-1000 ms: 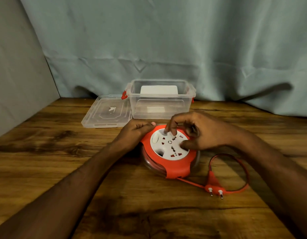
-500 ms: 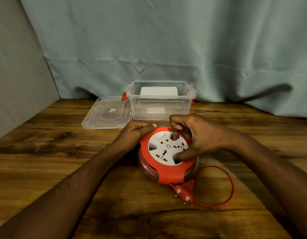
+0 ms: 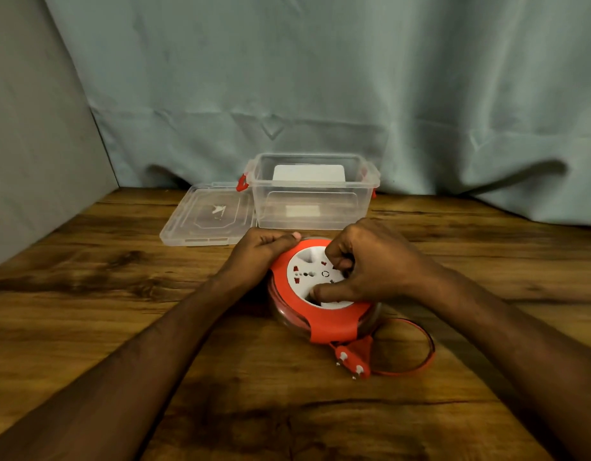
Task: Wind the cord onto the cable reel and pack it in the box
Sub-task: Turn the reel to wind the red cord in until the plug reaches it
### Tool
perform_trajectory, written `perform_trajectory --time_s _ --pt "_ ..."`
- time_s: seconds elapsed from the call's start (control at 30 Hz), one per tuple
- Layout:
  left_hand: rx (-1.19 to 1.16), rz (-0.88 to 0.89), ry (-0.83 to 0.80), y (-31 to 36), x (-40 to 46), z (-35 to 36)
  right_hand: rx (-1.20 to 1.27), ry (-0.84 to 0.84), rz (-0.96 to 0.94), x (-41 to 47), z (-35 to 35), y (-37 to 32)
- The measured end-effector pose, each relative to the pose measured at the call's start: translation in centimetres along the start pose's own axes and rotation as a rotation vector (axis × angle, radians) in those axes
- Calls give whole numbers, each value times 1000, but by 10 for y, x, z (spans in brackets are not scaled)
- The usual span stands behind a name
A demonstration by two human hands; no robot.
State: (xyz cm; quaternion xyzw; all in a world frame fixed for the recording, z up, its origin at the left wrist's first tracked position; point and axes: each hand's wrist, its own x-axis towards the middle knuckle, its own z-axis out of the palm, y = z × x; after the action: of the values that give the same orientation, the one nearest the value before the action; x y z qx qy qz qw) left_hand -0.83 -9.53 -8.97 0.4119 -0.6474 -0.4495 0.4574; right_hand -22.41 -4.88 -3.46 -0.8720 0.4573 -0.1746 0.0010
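A round red cable reel (image 3: pixel 334 322) with a white socket face (image 3: pixel 309 269) lies flat on the wooden table. My left hand (image 3: pixel 259 249) grips its far left rim. My right hand (image 3: pixel 363 264) rests on the white face, fingers and thumb pressed into its recesses. A short loop of red cord (image 3: pixel 423 357) lies to the reel's right, ending in a red two-pin plug (image 3: pixel 352 356) just below the reel. The clear plastic box (image 3: pixel 312 194) with red latches stands open right behind the reel.
The box's clear lid (image 3: pixel 207 216) lies flat to the left of the box. A grey wall stands on the left and a pale blue curtain (image 3: pixel 320 78) hangs behind the table (image 3: pixel 88 294).
The white face has turned under my right hand. The loose cord loop has shrunk and the plug has slid in from the right to the reel's front edge.
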Motion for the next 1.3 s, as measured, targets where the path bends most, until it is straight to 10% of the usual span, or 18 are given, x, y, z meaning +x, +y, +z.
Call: perform_trajectory --time_s 0.33,0.8,1.3 --pt "12 -22 72 0 2 -1 -87 169 45 4 13 -11" --pt "18 -14 15 -5 4 -2 336 -157 -104 -1 -15 30" --pt "-17 9 33 -8 6 -1 -115 95 95 6 13 -13"
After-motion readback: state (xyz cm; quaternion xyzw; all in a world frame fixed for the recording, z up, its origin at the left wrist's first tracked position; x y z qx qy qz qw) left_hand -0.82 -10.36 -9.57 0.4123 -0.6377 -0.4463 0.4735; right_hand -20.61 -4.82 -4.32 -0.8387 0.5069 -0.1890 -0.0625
